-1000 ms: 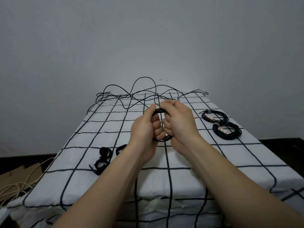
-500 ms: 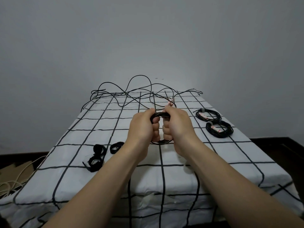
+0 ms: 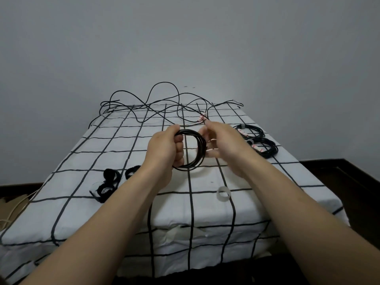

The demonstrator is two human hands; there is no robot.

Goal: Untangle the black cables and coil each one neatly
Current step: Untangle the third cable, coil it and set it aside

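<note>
My left hand [image 3: 164, 149] grips a round coil of black cable [image 3: 200, 150] by its left side and holds it upright above the checked tablecloth [image 3: 82, 161]. My right hand [image 3: 226, 140] is blurred just right of the coil, fingers spread loosely behind it and the index finger pointing toward the pink-tagged cable end [image 3: 202, 118]. Loose black cable [image 3: 162, 108] lies tangled along the far edge of the table. Two finished coils [image 3: 249, 130] [image 3: 266, 151] lie at the right.
Black strap rolls [image 3: 110, 178] lie at the left of the cloth. A small white ring [image 3: 223, 193] sits near the front edge. Beige cords [image 3: 12, 212] lie on the floor at the left. A grey wall stands behind the table.
My right hand has let go of the coil and moved right and up, its fingers spreading. My left hand keeps hold of the coil, which now shows as a full ring.
</note>
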